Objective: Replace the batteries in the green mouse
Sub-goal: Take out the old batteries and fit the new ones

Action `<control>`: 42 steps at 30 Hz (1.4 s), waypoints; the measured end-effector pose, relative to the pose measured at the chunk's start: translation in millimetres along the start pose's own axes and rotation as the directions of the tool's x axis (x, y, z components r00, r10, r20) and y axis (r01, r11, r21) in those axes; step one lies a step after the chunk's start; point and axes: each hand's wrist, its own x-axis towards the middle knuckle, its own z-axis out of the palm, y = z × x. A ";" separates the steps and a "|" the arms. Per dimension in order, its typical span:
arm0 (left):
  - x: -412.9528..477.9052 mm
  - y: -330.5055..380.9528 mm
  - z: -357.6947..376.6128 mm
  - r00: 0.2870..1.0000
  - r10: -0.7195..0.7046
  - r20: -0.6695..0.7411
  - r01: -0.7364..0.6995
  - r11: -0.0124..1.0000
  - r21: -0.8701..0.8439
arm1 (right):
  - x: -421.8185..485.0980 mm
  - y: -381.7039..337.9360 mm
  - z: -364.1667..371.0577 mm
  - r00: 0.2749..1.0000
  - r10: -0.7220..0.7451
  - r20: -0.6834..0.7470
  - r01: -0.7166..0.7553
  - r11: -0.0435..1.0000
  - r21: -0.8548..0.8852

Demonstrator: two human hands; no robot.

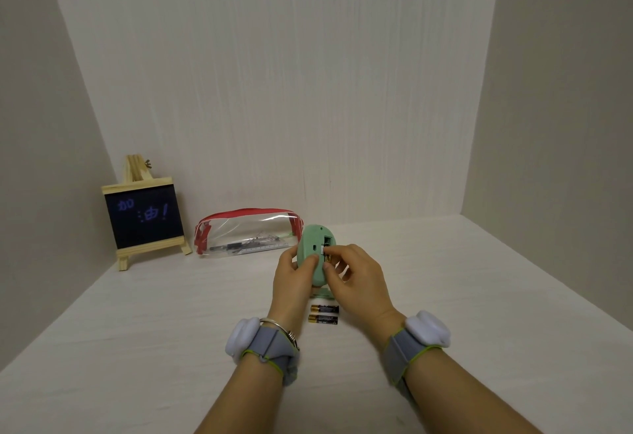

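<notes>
left hand (294,274): fingers (307,262) grip green mouse (312,245), underside showing
right hand (354,277): fingers (339,267) pinch battery (327,257) at mouse compartment (327,240)
two batteries (323,313): counter (171,331), near mouse

Green mouse (310,255), underside showing, compartment (328,241) open, two batteries (323,319) lying below

Pale wood-grain worktop (137,331), enclosed by a matching back wall (274,91), a plain left wall (34,159) and a plain right wall (565,125). Lighting soft and even. A small easel chalkboard (144,217) stands at the left rear corner, with a clear red-trimmed pouch (246,231) beside it.
</notes>
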 end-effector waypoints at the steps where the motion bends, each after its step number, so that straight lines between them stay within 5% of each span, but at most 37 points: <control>1: -0.5 0.2 0.1 1.000 0.000 0.002 0.000 1.000 0.001 | 0.3 0.2 0.0 1.000 0.002 0.000 -0.002 1.000 -0.003; 36: 1.9 2.2 0.4 0.996 -0.081 -0.044 0.079 0.996 -0.045 | 0.8 0.8 0.2 0.999 0.046 -0.003 -0.046 0.999 0.008; 42: 2.6 1.5 0.3 0.999 -0.037 -0.026 0.036 0.999 -0.034 | 1.8 -3.2 -1.5 0.978 0.190 0.090 -0.201 0.970 0.138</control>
